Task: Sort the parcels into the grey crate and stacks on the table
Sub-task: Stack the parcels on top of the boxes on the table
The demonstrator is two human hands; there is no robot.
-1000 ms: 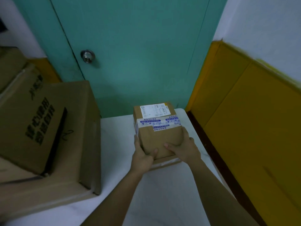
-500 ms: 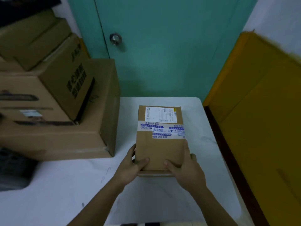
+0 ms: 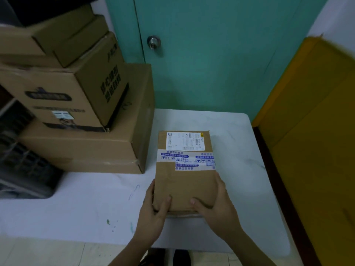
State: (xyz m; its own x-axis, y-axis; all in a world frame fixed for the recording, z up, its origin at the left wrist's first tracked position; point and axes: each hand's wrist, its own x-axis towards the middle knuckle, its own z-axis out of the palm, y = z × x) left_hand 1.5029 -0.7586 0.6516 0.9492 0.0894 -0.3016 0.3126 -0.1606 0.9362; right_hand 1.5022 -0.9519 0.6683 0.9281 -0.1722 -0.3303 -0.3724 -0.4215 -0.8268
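Observation:
A brown cardboard parcel (image 3: 184,169) with a white shipping label and blue-printed white tape lies on the white table (image 3: 92,204), right of centre. My left hand (image 3: 153,214) grips its near left corner, thumb on top and fingers along the side. My right hand (image 3: 215,204) grips the near right corner the same way. To the left stands a stack of large cardboard boxes (image 3: 80,116), three or more high. A dark grey crate (image 3: 25,169) shows at the far left edge, partly hidden behind the stack.
A teal door (image 3: 211,54) with a round knob (image 3: 153,42) stands behind the table. A yellow wall panel (image 3: 311,141) runs close along the table's right side. Bare table surface lies in front of the stack, with small ink marks. Floor tiles show below the near edge.
The view has shifted left and back, showing more of the box stack and the crate. The parcel now lies nearer the table's front, and both hands still hold its near corners.

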